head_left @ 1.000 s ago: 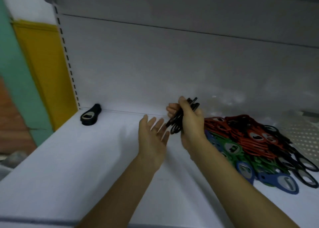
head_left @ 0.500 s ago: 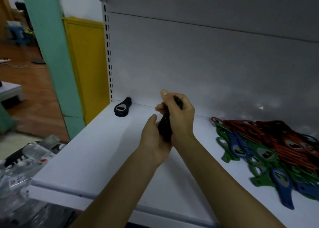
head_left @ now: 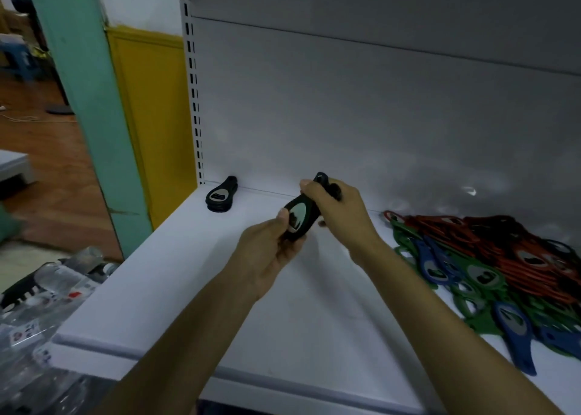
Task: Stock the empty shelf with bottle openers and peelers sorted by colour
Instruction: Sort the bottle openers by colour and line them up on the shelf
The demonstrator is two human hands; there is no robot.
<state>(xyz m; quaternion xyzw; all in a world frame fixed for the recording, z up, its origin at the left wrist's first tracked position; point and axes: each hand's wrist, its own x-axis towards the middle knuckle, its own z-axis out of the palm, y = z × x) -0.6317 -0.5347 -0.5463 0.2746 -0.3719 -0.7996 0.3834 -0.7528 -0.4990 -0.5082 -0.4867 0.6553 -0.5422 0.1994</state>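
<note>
Both hands hold a small bunch of black bottle openers (head_left: pixel 300 218) above the middle of the white shelf (head_left: pixel 176 273). My left hand (head_left: pixel 270 251) grips the bunch's wide lower end from below. My right hand (head_left: pixel 341 216) wraps around the narrow upper end. A short stack of black bottle openers (head_left: pixel 220 196) lies in the shelf's back left corner. On the right of the shelf sprawls a mixed heap of red, green, blue and black bottle openers (head_left: pixel 490 266).
The shelf's grey back panel (head_left: pixel 345 115) rises behind the hands, with a slotted upright (head_left: pixel 195 100) at its left edge. Clear plastic packaging (head_left: pixel 47 304) lies on the floor below the shelf's left end. A teal pillar (head_left: pixel 85 100) and yellow panel (head_left: pixel 151 115) stand left.
My left hand, open a second ago, has closed on the lower end of the black bunch held by my right hand. The view has swung left, and the bunch has turned face up.
</note>
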